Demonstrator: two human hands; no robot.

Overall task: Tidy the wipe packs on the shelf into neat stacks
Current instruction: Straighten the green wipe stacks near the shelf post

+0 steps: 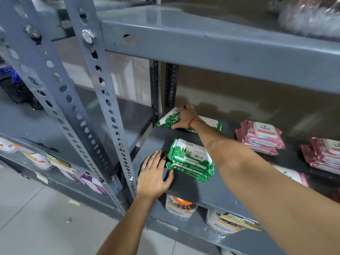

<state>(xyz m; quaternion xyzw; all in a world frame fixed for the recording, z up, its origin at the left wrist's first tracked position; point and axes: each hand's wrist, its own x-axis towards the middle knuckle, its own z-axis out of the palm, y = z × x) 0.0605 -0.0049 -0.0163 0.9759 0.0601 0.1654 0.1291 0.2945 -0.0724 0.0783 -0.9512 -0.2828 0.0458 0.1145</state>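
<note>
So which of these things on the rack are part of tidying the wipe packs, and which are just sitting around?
Part of the job:
- rear green packs, under the right hand
- front green stack, left hand beside it
- pink kara stack
- pink packs at far right

Just lying about:
- pouches on the shelf below
- clear-wrapped bundle on the top shelf

Shelf (184,137) and its perforated uprights (103,92) are uniform grey metal, the uprights punched with a regular pattern of round and oval holes. The front stack of wipe packs (191,161) is green and white with a leaf print and a barcode panel, and the rear green pack (170,117) under the right hand (184,117) carries the same green-and-white leaf design; a thin red-orange band (193,122) circles that wrist. The packs further right (261,137) are pink with white lids and blue lettering, and the floor tiles (36,218) are pale grey
</note>
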